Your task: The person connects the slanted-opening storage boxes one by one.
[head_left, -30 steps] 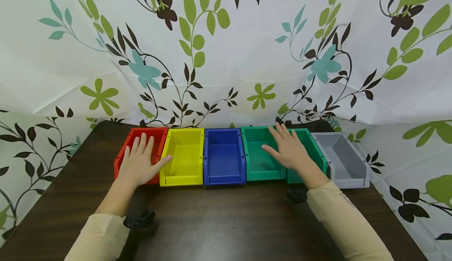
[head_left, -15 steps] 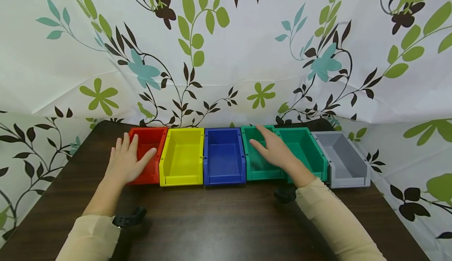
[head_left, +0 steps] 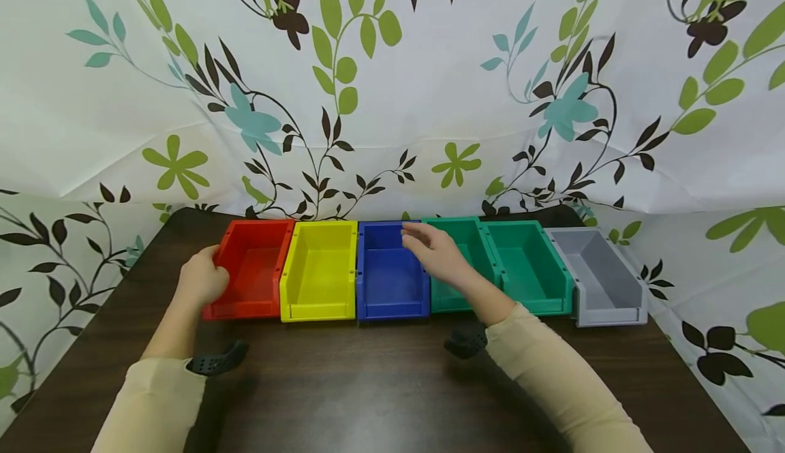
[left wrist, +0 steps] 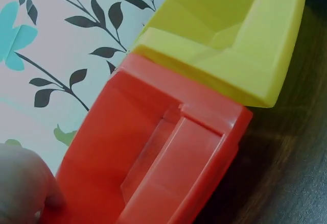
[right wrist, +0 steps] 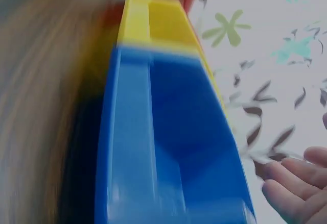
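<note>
- The red open-fronted plastic bin (head_left: pixel 256 272) stands upright at the left end of a row on the dark wood-grain table (head_left: pixel 368 388), its inside bare, its front lip low.
- The left hand (head_left: pixel 201 277) grips its left wall, fingers bent.
- The right hand (head_left: pixel 437 254) is loosely open, slightly bent fingers above the back of the blue plastic bin (head_left: pixel 392 279) — holding nothing.
- Between red and blue is the yellow plastic bin (head_left: pixel 319 272); rightward come two green plastic bins (head_left: pixel 529 269), then the grey plastic bin (head_left: pixel 604 272).
- The right forearm hides part of the nearer green one; a white leaf-patterned sheet (head_left: pixel 392 85) hangs behind.
- The left wrist view shows the red lip's raised step, the hand cropped at the edge.
- The right wrist view shows sheet between the right fingers and the blue bin — a gap the head view hides.
</note>
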Motion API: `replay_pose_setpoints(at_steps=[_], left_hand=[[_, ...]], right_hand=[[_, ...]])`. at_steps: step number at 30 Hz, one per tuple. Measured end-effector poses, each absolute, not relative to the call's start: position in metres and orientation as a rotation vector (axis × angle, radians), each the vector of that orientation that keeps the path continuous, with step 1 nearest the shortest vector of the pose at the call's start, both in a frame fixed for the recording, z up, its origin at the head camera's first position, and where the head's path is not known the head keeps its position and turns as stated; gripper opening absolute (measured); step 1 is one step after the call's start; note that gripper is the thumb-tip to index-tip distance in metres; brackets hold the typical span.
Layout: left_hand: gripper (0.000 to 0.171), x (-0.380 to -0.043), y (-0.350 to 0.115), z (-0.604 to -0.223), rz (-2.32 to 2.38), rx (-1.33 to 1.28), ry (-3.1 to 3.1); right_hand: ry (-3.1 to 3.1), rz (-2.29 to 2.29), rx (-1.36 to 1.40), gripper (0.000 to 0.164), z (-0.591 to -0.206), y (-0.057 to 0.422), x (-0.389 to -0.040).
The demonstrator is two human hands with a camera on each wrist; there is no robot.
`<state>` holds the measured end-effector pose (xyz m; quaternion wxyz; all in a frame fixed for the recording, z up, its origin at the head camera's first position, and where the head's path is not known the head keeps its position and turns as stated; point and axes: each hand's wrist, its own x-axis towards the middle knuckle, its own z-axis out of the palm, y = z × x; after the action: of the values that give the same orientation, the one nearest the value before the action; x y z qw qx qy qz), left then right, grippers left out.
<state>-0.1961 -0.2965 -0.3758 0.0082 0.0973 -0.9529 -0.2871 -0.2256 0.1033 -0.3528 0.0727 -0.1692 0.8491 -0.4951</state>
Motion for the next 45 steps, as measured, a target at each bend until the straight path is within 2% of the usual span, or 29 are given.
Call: replay_pose_setpoints(at_steps=[9,18,25,33,41,45], left_hand=[[0.054,-0.197,-0.277,-0.375,-0.935,0.193,-2.959],[0.052,-0.19,-0.271,-0.373,-0.984,0.152,-2.946],[0.046,-0.19,-0.274,-0.372,-1.052,0.179,-2.892],[0.047,-0.189,-0.287,-0.373,-1.184,0.291,-2.911],[0.047,-0.189,-0.297,-0.374,-1.204,0.306,-2.909],[0.048,-0.191,-0.296,-0.372,-1.238,0.315,-2.908]], right_hand=[[2.097,-1.61,-0.313,0.047,-0.351,0.072,-0.233],[2.014,-1.59,-0.115,0.057,-0.333,0.063,-0.235],[2.01,-1.563,-0.06,0.054,-0.331,0.058,-0.244],[1.949,-1.655,0.093,0.046,-0.337,0.046,-0.258],[2.203,-1.499,-0.01,0.04,-0.344,0.03,-0.263],[2.445,-1.216,-0.085,0.028,-0.346,0.016,-0.264]])
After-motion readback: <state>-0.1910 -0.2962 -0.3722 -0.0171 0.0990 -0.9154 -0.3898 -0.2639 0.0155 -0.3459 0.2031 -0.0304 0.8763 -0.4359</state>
